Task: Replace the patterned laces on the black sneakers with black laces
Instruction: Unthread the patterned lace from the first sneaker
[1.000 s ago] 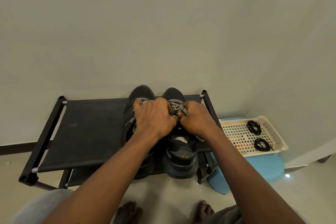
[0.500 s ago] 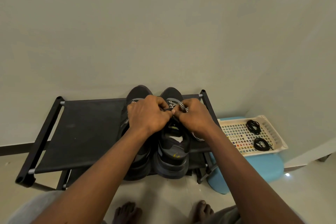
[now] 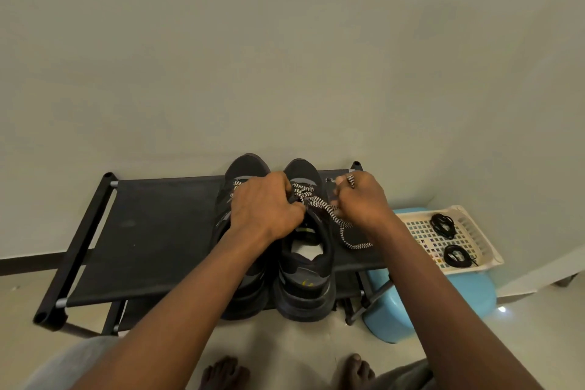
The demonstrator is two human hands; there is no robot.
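Two black sneakers stand side by side on a black rack [image 3: 152,231], toes to the wall. The left sneaker [image 3: 245,171] is mostly under my left hand [image 3: 264,204], which pinches the laces at the right sneaker's [image 3: 307,279] tongue. The black-and-white patterned lace [image 3: 323,204] runs from there to my right hand [image 3: 361,199], which grips it and holds it out to the right; a loose loop hangs onto the rack. Two coiled black laces [image 3: 443,225] [image 3: 456,255] lie in a cream basket at the right.
The cream perforated basket [image 3: 474,231] rests on a light blue stool [image 3: 459,298] right of the rack. A plain wall stands close behind. My bare feet [image 3: 221,370] are on the pale floor in front of the rack.
My right hand has pulled away to the right, drawing a length of patterned lace out of the right sneaker. My left hand stays at the tongue.
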